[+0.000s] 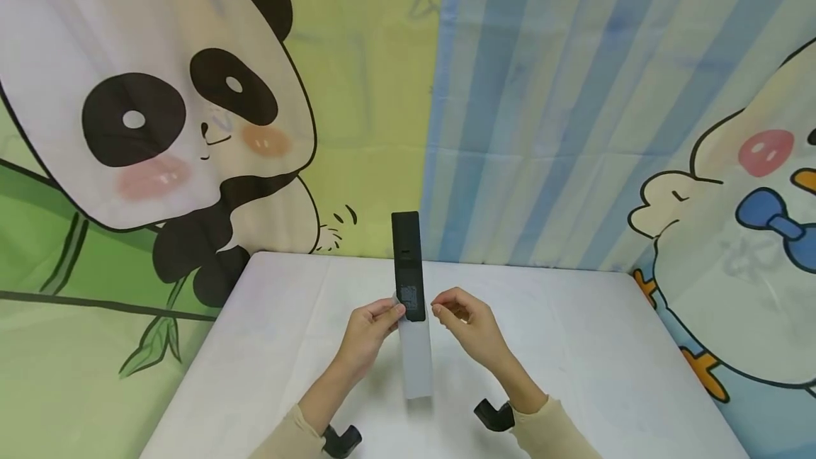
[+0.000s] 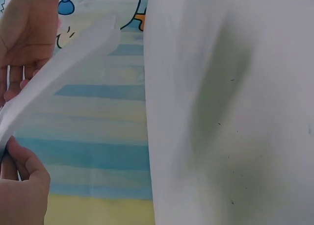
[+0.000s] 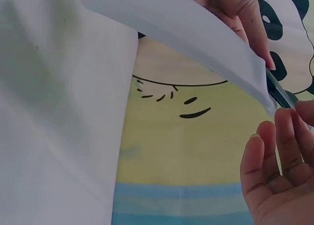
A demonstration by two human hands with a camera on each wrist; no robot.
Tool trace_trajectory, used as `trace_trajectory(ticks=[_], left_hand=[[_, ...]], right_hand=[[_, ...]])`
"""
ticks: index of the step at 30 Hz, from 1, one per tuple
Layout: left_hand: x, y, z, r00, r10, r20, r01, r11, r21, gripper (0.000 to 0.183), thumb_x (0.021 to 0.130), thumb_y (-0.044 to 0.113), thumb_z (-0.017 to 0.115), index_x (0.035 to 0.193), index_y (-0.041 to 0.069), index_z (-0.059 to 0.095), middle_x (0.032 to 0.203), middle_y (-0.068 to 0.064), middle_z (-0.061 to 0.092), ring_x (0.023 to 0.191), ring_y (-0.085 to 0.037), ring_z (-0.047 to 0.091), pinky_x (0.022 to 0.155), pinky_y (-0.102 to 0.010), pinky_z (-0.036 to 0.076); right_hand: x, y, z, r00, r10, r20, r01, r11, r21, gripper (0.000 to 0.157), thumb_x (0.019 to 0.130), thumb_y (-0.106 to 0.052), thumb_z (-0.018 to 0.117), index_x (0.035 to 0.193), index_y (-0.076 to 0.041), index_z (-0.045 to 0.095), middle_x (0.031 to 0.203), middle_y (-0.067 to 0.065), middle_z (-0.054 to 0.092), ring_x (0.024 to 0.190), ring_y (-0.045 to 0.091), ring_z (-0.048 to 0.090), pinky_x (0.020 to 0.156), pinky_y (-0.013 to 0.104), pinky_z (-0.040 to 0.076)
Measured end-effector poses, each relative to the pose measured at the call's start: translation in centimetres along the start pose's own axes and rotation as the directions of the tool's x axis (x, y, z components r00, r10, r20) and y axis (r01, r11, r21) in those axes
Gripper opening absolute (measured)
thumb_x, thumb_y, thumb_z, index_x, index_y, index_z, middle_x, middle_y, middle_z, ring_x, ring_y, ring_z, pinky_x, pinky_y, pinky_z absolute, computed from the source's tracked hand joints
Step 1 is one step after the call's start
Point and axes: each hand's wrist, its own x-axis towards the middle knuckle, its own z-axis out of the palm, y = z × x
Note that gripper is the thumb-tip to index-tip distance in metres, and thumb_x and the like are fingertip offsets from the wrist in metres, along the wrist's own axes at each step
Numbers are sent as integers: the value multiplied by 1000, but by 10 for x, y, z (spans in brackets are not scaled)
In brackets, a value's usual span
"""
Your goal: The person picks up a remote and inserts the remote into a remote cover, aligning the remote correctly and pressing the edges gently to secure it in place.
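A long, slim black device [image 1: 406, 253] with a small printed label stands upright in the head view. Its lower part runs into a soft white sleeve [image 1: 416, 360], which hangs below over the table. My left hand [image 1: 370, 335] pinches the device and sleeve at the left edge, thumb in front. Just to the right, my right hand [image 1: 472, 328] hovers with loosely bent fingers, its fingertips a small gap from the device's edge. In the right wrist view the white sleeve [image 3: 181, 31] slants across, its mouth near the fingertips of my right hand [image 3: 279, 171].
A white table [image 1: 548, 346] lies under both hands. Black angled pieces [image 1: 494, 415] sit at both wrists, beside beige sleeves. Behind the table hangs a printed cloth with a panda [image 1: 255, 211] on the left, blue stripes, and a white bird [image 1: 733, 289] on the right.
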Motion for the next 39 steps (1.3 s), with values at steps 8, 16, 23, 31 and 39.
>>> trace_trajectory(ticks=[8, 16, 23, 31, 39], left_hand=[[2, 0, 2, 1000, -19, -9, 18, 994, -105, 28, 94, 8, 72, 111, -14, 67, 111, -16, 69, 95, -17, 67, 88, -32, 54], [1, 0, 4, 999, -54, 7, 54, 986, -158, 35, 93, 13, 73, 115, -14, 66, 119, -18, 65, 98, -19, 66, 89, -31, 53], [-2, -1, 6, 994, -92, 63, 104, 970, -219, 37, 95, 19, 72, 119, -9, 67, 121, -14, 65, 91, -17, 62, 80, -26, 52], [-3, -3, 7, 992, -92, 82, 107, 972, -211, 39, 96, 19, 71, 122, -10, 65, 128, -16, 62, 101, -18, 63, 90, -29, 52], [-2, -2, 6, 994, -31, 106, 46, 989, -141, 43, 97, 18, 70, 123, -15, 62, 129, -19, 61, 106, -19, 64, 93, -32, 51]], right_hand=[[-6, -7, 5, 1000, 2, 22, -2, 1000, -13, 6, 96, 5, 62, 101, 5, 66, 87, 19, 68, 72, 25, 63, 64, 31, 53], [-6, -3, 8, 999, 38, 33, -36, 997, -66, 6, 95, 4, 64, 99, 3, 68, 85, 13, 70, 73, 27, 65, 64, 32, 54], [-2, -5, 10, 999, 33, 32, -32, 999, -44, 7, 95, 6, 64, 99, 4, 70, 82, 15, 70, 68, 19, 62, 60, 29, 53], [1, 4, 9, 994, 72, 77, -79, 993, 89, 9, 96, 6, 61, 101, 10, 68, 88, 25, 70, 74, 46, 66, 69, 32, 58], [3, 2, 10, 995, 93, 43, -95, 995, 43, 8, 92, 9, 65, 97, 8, 70, 85, 17, 72, 75, 40, 67, 67, 28, 55]])
